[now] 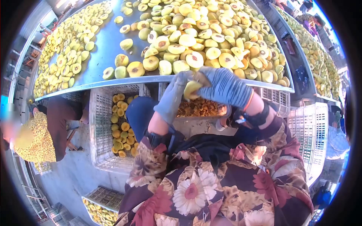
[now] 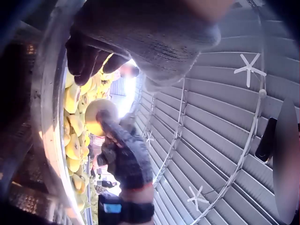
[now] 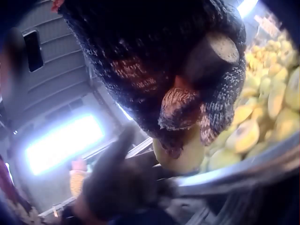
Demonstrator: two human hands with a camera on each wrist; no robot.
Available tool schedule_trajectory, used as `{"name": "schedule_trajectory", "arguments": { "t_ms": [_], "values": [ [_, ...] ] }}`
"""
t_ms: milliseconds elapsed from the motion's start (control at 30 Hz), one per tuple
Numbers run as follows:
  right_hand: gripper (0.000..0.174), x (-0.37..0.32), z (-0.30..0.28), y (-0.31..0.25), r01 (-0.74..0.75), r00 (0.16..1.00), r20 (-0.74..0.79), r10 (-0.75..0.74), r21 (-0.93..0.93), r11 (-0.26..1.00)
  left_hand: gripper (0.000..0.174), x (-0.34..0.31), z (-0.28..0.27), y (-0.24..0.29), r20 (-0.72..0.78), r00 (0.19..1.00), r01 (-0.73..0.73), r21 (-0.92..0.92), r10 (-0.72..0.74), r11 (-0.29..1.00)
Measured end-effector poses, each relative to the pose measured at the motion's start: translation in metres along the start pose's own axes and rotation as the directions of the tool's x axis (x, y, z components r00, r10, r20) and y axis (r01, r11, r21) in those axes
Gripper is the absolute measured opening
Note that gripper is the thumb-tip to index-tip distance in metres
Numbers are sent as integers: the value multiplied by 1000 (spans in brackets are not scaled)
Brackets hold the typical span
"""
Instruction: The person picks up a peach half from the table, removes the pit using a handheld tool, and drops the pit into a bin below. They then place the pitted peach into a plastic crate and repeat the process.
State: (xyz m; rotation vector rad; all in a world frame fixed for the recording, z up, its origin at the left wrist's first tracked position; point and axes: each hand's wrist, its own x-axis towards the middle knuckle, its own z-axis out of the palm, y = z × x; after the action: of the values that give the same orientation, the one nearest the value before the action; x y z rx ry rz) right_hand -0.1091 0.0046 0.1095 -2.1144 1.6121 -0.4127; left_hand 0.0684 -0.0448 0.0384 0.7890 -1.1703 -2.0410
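Observation:
In the head view both gloved hands meet just over the near edge of a metal table (image 1: 100,84). My right hand (image 1: 226,88), in a blue-and-dark striped glove, pinches a yellow peach half (image 1: 191,90). The right wrist view shows the round, pale end of a tool handle (image 3: 224,48) within that same hand; the tool's working end is hidden. My left hand (image 1: 169,96), in a grey glove, is close beside the peach half with its fingers loosely bent. Nothing shows in its grasp in the left wrist view.
Halved peaches (image 1: 226,37) lie heaped across the table. Below, a white crate (image 1: 98,150) holds peach halves, and a tray holds brown-orange scraps (image 1: 200,108). Another white crate (image 1: 309,132) stands at right. A person in a yellow patterned top (image 1: 37,137) sits at left.

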Motion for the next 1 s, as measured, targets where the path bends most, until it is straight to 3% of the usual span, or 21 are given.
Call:
{"name": "schedule_trajectory", "arguments": {
  "t_ms": [33,67,133,167,233,267,333,367,400,433,467,533,567,633,700,833,967,1000],
  "values": [
    [40,-4,17,1,16,995,-101,-22,-53,998,54,-9,6,4,33,993,109,35,-110,993],
    [41,-8,34,3,30,978,-200,-51,-107,994,53,-10,5,-3,52,996,77,-53,-75,996],
    [39,-22,46,-7,-126,903,-407,135,48,991,53,-7,0,-18,79,997,10,-221,7,975],
    [38,-29,51,-12,-187,839,-494,230,135,973,53,-10,11,-14,-40,997,40,-452,-66,891],
    [37,-41,71,-12,-79,825,-532,192,227,971,51,-16,8,-15,-27,987,-158,-234,156,959],
    [37,-45,77,-15,-28,813,-553,180,273,962,51,-18,7,-18,22,950,-312,46,311,949],
    [36,-50,80,-21,-182,894,-381,237,173,968,51,-21,5,-22,119,795,-544,574,595,612],
    [35,-50,74,-29,-235,914,-307,265,132,963,51,-24,11,-18,82,840,-532,327,537,781],
    [35,-49,70,-34,-284,927,-230,296,84,955,51,-26,14,-18,64,876,-483,156,479,862],
    [32,-50,69,-36,-212,940,-258,224,75,974,52,-27,17,-17,46,907,-418,-23,418,908],
    [32,-49,70,-33,-206,942,-254,218,74,976,52,-28,19,-19,30,930,-362,-95,366,927],
    [32,-45,78,-25,-191,948,-247,203,70,979,42,-29,21,-21,10,933,-358,-14,359,933],
    [32,-44,80,-23,-168,949,-255,185,88,982,33,-30,23,-21,10,915,-401,141,403,905],
    [32,-42,84,-21,-121,951,-271,151,124,985,28,-30,22,-23,-18,926,-374,107,378,921],
    [32,-39,88,-19,-128,947,-264,183,213,969,30,-27,19,-27,-46,974,-226,-275,222,935],
    [34,-37,79,-32,-308,929,-65,365,411,858,46,-28,18,-35,-57,940,-341,-100,337,935],
    [36,-34,93,-24,-243,952,-107,288,309,920,57,-24,16,-34,-159,904,-393,65,398,917],
    [36,-33,97,-21,-247,953,-102,287,292,924,58,-21,12,-38,-168,870,-426,213,463,879]
  ]
}}
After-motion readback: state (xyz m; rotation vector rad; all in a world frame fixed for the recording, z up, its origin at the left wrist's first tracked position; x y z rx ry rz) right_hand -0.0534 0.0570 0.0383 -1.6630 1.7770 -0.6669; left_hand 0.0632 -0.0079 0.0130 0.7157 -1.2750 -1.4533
